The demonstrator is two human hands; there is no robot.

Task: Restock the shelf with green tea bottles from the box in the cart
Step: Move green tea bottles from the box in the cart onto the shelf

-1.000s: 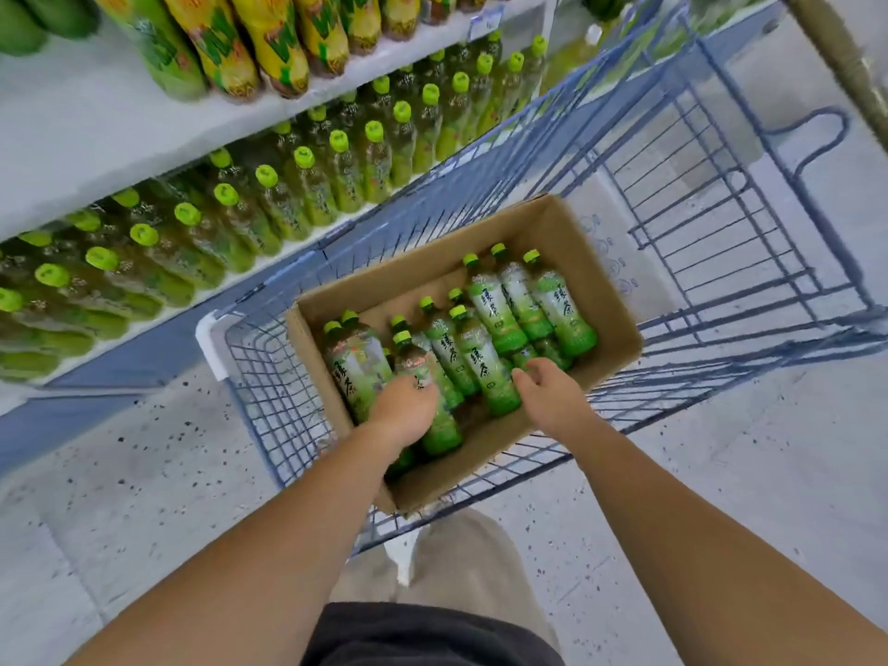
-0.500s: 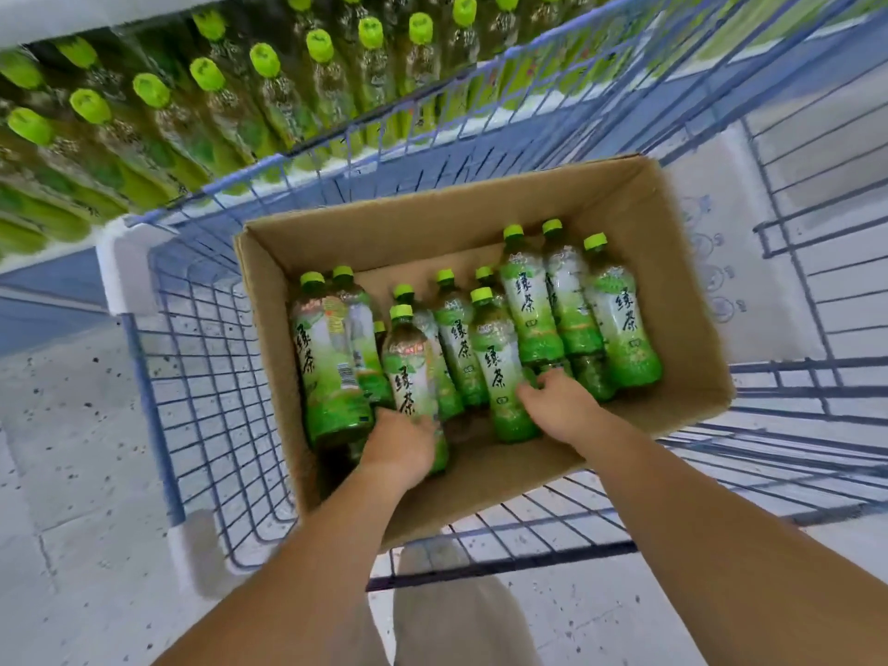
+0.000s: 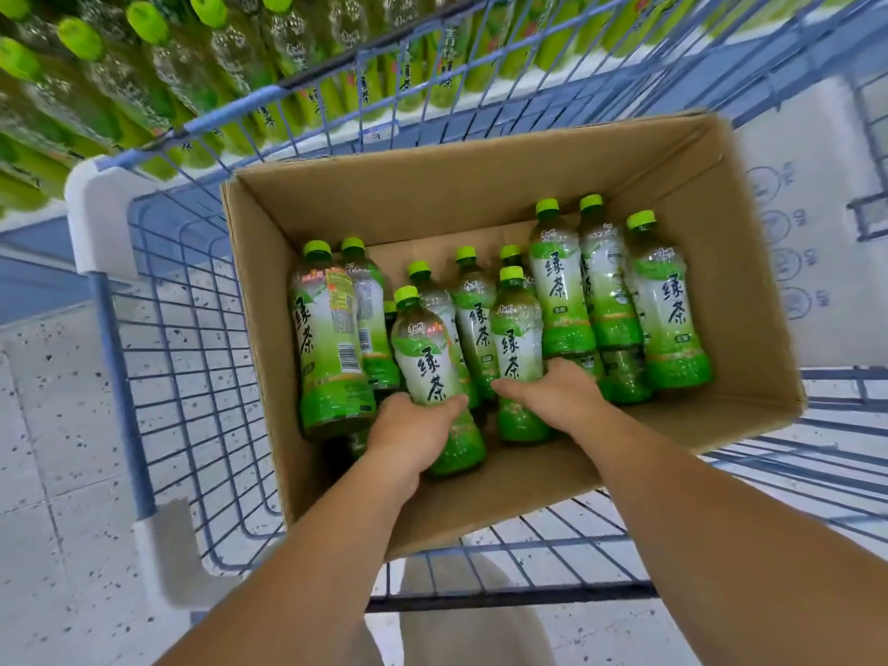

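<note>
An open cardboard box [image 3: 749,262] sits in a blue wire cart [image 3: 158,300] and holds several green tea bottles with green caps. My left hand [image 3: 408,427] grips the lower part of one green tea bottle [image 3: 425,358], raised a little above its neighbours. My right hand [image 3: 557,396] grips the lower body of another bottle [image 3: 516,338] just to the right. Three bottles [image 3: 610,286] lie side by side at the box's right. The shelf [image 3: 552,93] beyond the cart carries rows of the same bottles [image 3: 168,69].
The cart's white corner guard [image 3: 96,204] is at the left. A flat white printed carton [image 3: 807,233] stands on the right inside the cart. Speckled grey floor tiles [image 3: 48,473] lie to the left. My trouser leg [image 3: 461,612] shows below the cart.
The camera has come closer over the box. Both hands have closed round a bottle each, and the left bottle has lifted slightly out of the pile.
</note>
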